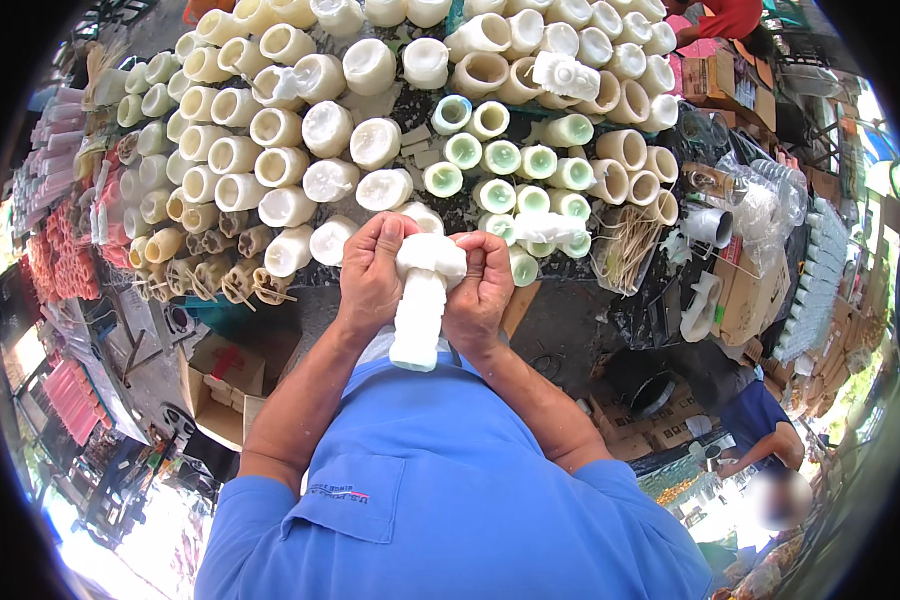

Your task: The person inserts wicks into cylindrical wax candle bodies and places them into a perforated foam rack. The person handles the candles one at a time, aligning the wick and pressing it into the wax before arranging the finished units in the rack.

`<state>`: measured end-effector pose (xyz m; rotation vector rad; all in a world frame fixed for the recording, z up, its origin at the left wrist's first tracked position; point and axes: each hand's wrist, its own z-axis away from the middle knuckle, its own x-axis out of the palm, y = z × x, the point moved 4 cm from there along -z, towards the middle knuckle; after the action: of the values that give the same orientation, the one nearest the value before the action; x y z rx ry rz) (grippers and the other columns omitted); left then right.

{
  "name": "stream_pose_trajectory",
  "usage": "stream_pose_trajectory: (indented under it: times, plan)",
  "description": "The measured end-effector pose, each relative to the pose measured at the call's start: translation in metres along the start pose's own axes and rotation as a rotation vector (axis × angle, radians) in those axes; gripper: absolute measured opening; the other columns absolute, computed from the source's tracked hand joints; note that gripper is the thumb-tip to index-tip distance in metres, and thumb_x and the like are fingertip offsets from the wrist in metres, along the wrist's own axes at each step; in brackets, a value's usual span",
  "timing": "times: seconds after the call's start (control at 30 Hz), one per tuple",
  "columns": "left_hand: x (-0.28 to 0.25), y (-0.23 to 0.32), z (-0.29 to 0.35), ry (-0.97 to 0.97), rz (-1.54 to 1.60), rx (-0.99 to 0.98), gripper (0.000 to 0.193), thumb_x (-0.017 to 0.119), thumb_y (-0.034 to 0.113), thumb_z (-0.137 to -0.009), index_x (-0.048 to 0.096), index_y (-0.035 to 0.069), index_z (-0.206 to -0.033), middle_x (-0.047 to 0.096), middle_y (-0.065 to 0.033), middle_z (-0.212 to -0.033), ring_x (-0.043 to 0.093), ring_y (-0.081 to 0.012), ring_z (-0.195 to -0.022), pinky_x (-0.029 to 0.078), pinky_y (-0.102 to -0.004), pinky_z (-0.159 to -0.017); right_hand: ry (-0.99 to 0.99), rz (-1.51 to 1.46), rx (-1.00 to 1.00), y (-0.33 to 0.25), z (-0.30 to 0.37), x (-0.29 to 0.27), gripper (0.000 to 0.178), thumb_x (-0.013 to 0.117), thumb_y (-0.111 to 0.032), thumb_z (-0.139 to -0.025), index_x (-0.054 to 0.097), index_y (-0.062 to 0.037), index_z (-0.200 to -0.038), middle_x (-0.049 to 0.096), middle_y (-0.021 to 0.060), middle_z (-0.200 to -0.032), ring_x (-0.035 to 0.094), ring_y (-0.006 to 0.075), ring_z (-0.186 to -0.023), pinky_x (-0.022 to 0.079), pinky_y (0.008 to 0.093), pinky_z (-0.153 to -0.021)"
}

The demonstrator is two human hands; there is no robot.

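Observation:
A white, waxy moulded piece (421, 312), maybe a candle, is held up in front of my blue shirt. Its bumpy, wider end is uppermost, and a ridged stem hangs down from it. My left hand (370, 275) is closed on the left side of the wide end, thumb and fingers pinching. On the opposite side my right hand (480, 292) grips the same end, its fingers curled. Just beyond my hands, pale hollow wax cylinders (384, 189) stand crowded on a dark table, and smaller green-tinted cylinders (496, 195) stand right of centre.
A lumpy white moulded piece (566, 76) lies across the far cylinders. Thin sticks (630, 245) lie in a bundle at the table's right. An open cardboard box (220, 395) is below left. A person's arm (775, 450) shows at lower right; another person in red (732, 18) is at the far right.

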<state>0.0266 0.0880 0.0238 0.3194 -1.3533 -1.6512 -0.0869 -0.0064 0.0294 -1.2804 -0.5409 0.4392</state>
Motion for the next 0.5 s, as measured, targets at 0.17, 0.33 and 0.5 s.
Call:
stream_pose_trajectory:
  times: [0.17, 0.33, 0.5]
  plan:
    - [-0.004, -0.003, -0.007, 0.044, 0.099, -0.078, 0.038, 0.05, 0.031, -0.118, 0.065, 0.004, -0.096, 0.067, -0.0019, -0.086, 0.059, -0.0066, -0.076, 0.051, -0.0246, -0.068, 0.003, -0.061, 0.073, 0.01, -0.004, 0.006, 0.014, 0.047, -0.007, -0.116, 0.06, -0.0048, -0.113, 0.068, 0.0039, -0.103, 0.062, 0.0088, -0.094, 0.052, 0.0249, -0.086]
    - [-0.012, 0.004, -0.014, 0.278, -0.067, 0.056, 0.038, 0.052, 0.032, -0.118, 0.066, 0.004, -0.097, 0.064, 0.002, -0.085, 0.054, -0.0037, -0.077, 0.047, -0.0226, -0.067, -0.169, -0.648, 0.286, 0.021, -0.012, 0.011, 0.043, 0.057, -0.03, -0.115, 0.057, 0.0012, -0.144, 0.066, 0.0096, -0.133, 0.062, 0.0144, -0.121, 0.05, 0.0296, -0.107]
    - [-0.006, 0.006, -0.004, 0.207, -0.234, 0.104, 0.04, 0.052, 0.033, -0.118, 0.067, 0.002, -0.098, 0.063, 0.0018, -0.085, 0.053, -0.0047, -0.077, 0.045, -0.0234, -0.067, -0.308, -0.404, 0.285, 0.015, -0.007, 0.0, 0.059, 0.059, -0.043, -0.112, 0.055, 0.0034, -0.148, 0.067, 0.0093, -0.134, 0.063, 0.0151, -0.122, 0.052, 0.0301, -0.106]
